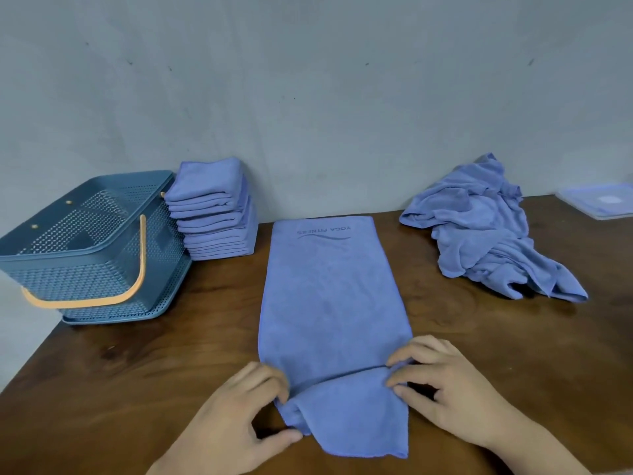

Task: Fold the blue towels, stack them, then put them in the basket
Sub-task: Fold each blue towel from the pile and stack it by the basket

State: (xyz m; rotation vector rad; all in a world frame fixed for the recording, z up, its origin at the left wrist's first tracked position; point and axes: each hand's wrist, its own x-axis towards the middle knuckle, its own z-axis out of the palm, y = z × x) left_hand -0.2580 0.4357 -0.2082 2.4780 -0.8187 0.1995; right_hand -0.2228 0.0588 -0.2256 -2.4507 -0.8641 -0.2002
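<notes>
Now, at the table's [137,371] near edge, our left hand [236,413] and right hand [452,389] each pinch a side of the blue towel [329,296] where its near end doubles over. It lies flat, with lettering at the far end. We judge the fold next needs carrying forward evenly. By the far left corner sit the folded stack [215,214] and basket [85,241]; far right, crumpled towels [486,231].

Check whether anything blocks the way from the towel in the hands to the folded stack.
Nothing visible does. Only table lies between the towel and the stack; the basket stands left of the stack.
</notes>
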